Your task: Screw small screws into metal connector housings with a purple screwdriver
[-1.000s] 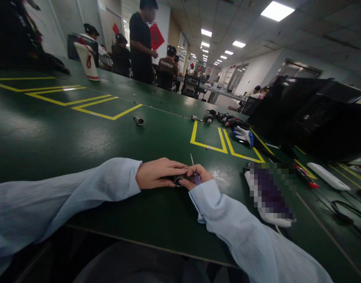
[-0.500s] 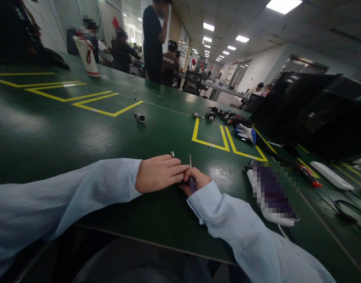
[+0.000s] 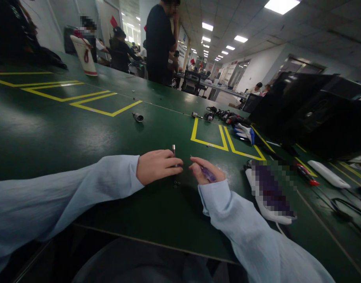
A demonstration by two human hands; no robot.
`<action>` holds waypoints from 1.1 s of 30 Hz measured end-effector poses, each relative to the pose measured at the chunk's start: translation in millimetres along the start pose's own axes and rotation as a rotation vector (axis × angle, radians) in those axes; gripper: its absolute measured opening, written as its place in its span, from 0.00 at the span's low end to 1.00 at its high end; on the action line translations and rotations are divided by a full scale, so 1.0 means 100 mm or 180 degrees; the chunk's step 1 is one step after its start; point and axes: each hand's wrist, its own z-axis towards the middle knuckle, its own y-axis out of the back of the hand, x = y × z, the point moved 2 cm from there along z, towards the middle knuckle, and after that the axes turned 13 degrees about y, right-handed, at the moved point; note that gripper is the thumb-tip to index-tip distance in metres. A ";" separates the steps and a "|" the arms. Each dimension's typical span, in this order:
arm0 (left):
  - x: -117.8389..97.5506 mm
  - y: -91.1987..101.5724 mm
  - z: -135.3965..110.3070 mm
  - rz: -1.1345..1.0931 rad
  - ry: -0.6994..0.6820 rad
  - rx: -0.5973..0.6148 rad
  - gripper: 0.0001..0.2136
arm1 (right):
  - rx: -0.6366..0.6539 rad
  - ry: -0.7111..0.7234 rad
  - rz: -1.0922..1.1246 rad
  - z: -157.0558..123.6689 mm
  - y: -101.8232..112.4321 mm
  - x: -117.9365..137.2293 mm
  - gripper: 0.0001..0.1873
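Observation:
My left hand (image 3: 160, 166) is closed around a thin metal shaft with a bright cylindrical tip (image 3: 173, 148), which stands up past the fingers. The lower part of that shaft is hidden by the hand. A little to the right, apart from it, my right hand (image 3: 208, 169) holds a screwdriver with a clear purple handle (image 3: 209, 175); the thumb and forefinger point towards the left hand. Several small rings (image 3: 175, 183) lie on the green table (image 3: 133, 220) just below the left fingers.
A metal cone-shaped part (image 3: 138, 117) lies ahead. Farther right are cables and metal connectors (image 3: 210, 116), a glove (image 3: 244, 133), a white-edged device (image 3: 258, 202) and a red-handled tool (image 3: 306, 175). A paper cup (image 3: 85, 57) stands at the back left. People are beyond the table.
My hands have moved apart, the right one shifting right with the screwdriver now tilted. The small rings have come into view. A standing person in the background has shifted slightly right.

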 end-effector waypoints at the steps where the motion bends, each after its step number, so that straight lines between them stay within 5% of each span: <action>1: 0.05 0.00 0.01 -0.0260 0.0138 0.0033 0.13 | -0.0148 -0.0189 0.0269 0.03 0.03 0.02 0.13; 6: 0.21 -0.02 0.02 -0.2405 0.1324 0.0032 0.17 | 0.0108 -0.1201 0.0892 0.06 0.06 0.07 0.19; 12: 0.17 -0.05 0.04 -0.4420 0.2358 0.0179 0.20 | 0.0330 -0.1310 0.0582 0.02 0.02 -0.01 0.19; 27: 0.09 -0.01 0.06 -0.4670 0.2802 0.0050 0.19 | 0.0531 -0.0594 -0.0243 0.01 0.02 -0.03 0.18; 33: 0.08 -0.03 0.06 -0.4737 0.3008 -0.0202 0.19 | 0.0059 -0.0999 0.0784 0.01 0.03 -0.08 0.18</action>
